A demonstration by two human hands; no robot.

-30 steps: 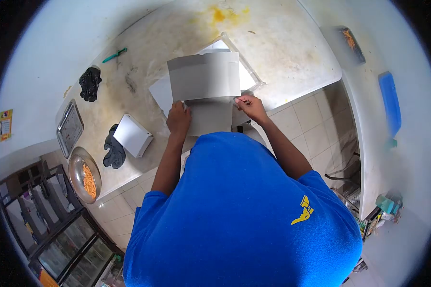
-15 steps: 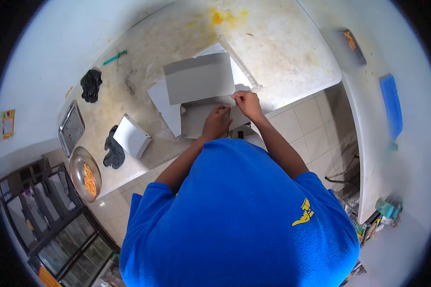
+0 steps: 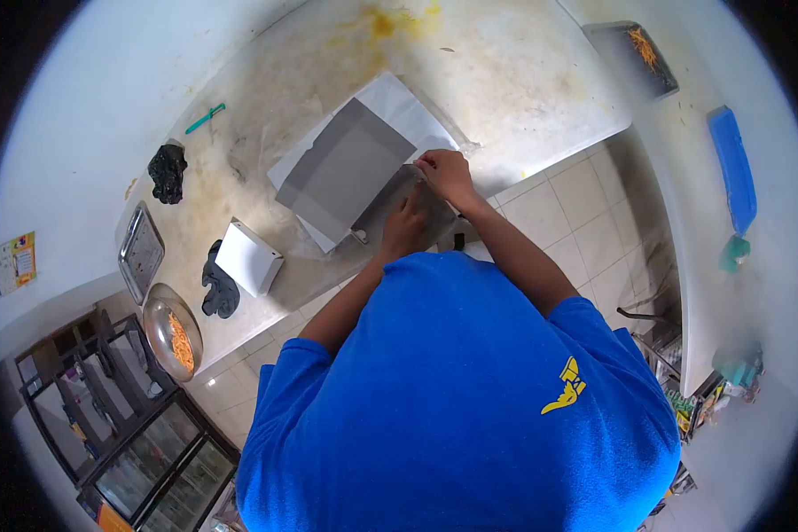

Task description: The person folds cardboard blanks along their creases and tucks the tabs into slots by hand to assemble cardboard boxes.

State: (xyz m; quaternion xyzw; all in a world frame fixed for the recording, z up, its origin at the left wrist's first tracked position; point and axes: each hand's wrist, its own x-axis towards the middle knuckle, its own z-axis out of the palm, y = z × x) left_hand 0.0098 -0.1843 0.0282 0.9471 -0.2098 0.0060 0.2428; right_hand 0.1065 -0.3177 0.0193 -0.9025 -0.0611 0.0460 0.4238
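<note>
A partly folded cardboard box, grey inside, lies near the table's front edge, its wide lid panel [image 3: 350, 155] raised and turned at an angle. My left hand [image 3: 405, 229] is inside the tray part, index finger stretched out against the cardboard. At the box's right corner, my right hand [image 3: 448, 176] has its fingertips pinched on the edge. White cardboard sheets [image 3: 390, 89] lie under the box. Left of it stands a folded white box [image 3: 250, 257] beside a dark grey crumpled piece [image 3: 219, 288]. My forearms and shirt hide part of the tray.
A steel bowl [image 3: 155, 332] with orange strips and a metal tray [image 3: 140, 253] sit at the table's left end. Behind them are a black plastic bag [image 3: 167, 173] and a green pen [image 3: 206, 118]. On the right counter are a dark tray [image 3: 612, 44] and a blue container [image 3: 733, 173].
The box has turned counterclockwise, and its lid panel has swung down and left. My right hand has shifted slightly left and up. The left index finger is now straighter.
</note>
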